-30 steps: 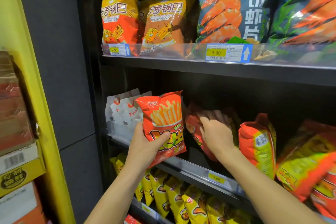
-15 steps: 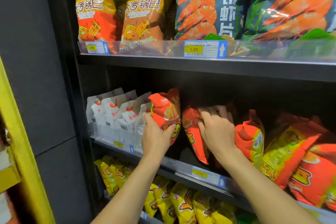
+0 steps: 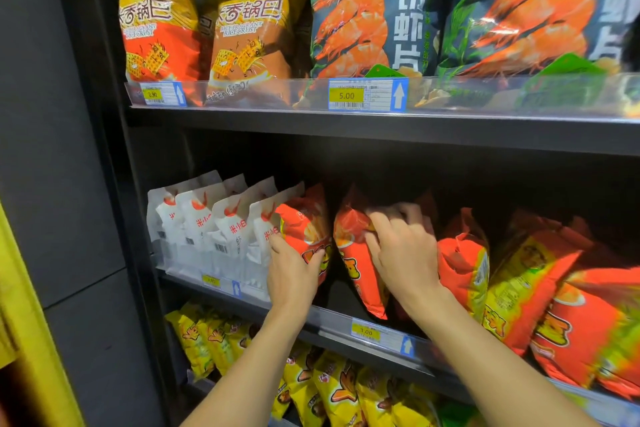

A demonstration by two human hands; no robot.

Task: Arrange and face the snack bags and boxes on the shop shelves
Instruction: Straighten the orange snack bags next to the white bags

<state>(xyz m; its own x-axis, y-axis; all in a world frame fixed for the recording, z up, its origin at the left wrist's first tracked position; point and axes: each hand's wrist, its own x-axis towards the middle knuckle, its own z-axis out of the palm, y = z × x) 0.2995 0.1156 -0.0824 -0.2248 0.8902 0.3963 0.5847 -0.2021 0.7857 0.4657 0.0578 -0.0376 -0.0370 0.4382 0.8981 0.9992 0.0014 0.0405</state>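
L hand [image 3: 294,274] grips red bag [image 3: 306,218], R hand [image 3: 405,250] neighbour [image 3: 355,267].

Both bare forearms reach up toward 12 o'clock, one hand on each bag.
The left forearm enters from 7 o'clock; the left hand [image 3: 294,274] grips a red fries bag [image 3: 306,224], thumb across its front at 3 o'clock. The right forearm enters from 5 o'clock; the right hand [image 3: 405,253], back to the camera, curls its fingers over a second red bag [image 3: 353,263].

"5.00" on upper price tag [image 3: 346,96], "3.00" on middle-shelf tag [image 3: 365,332], "RICE CRUST" on orange bag [image 3: 249,42]
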